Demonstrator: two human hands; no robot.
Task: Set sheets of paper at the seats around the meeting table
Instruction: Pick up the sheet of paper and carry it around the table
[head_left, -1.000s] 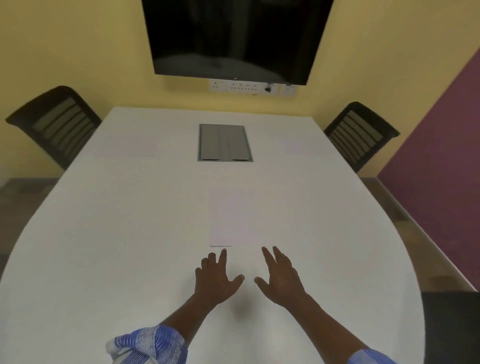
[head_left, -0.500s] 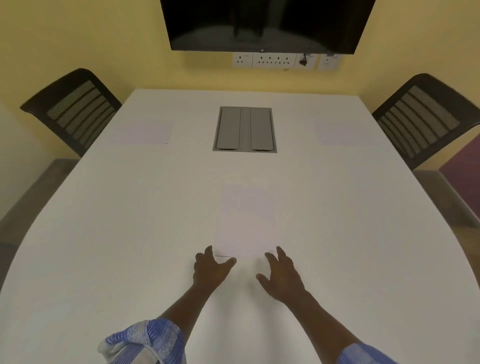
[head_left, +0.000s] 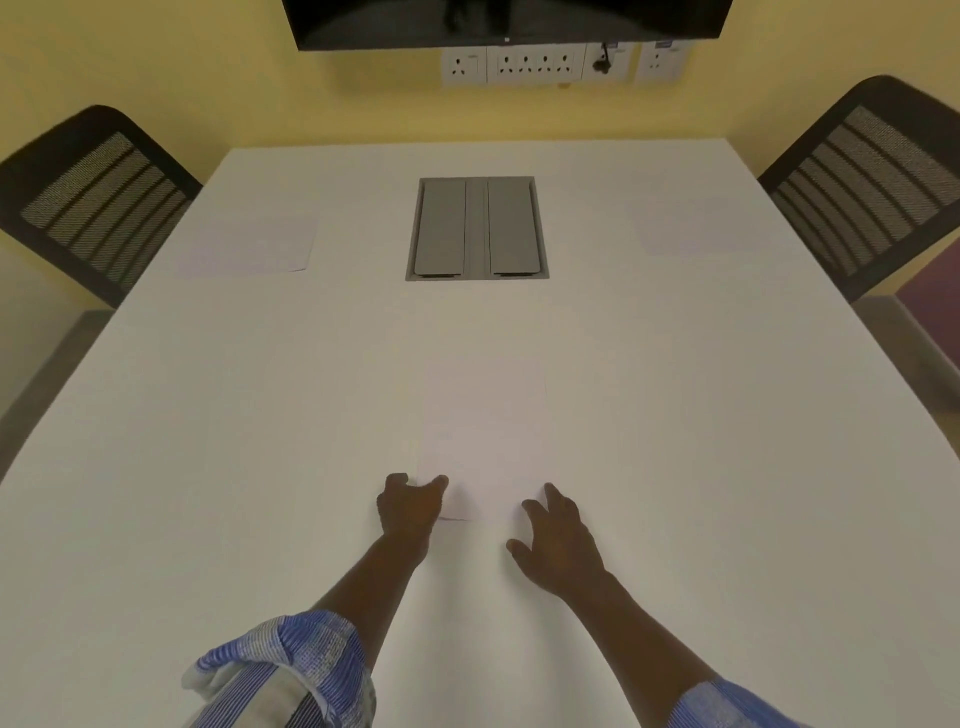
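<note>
- A smooth, matte white meeting table (head_left: 260, 415) is filling most of the view, its near edges curving outward and its far end squared off.
- A thin white sheet of paper (head_left: 483, 431) is lying flat on the table straight ahead of the person, long side running away from them, barely standing out from the tabletop.
- The left hand (head_left: 410, 506) is curling its fingers over the sheet's near left corner, thumb on top; whether it is pinching or only pressing cannot be told.
- The right hand (head_left: 558, 540) is lying open with fingers spread, fingertips touching the sheet's near right corner.
- Rolled blue-and-white striped cloth sleeves (head_left: 291, 670) are bunching at the forearms.
- A second sheet (head_left: 249, 247) is lying flat by the left chair (head_left: 93, 202), and a third, fainter sheet (head_left: 696, 223) by the right chair (head_left: 872, 182).
- Both chairs are showing black frames with ribbed mesh backs.
- A grey rectangular two-flap hatch (head_left: 477, 228) is sitting flush in the table's far middle.
</note>
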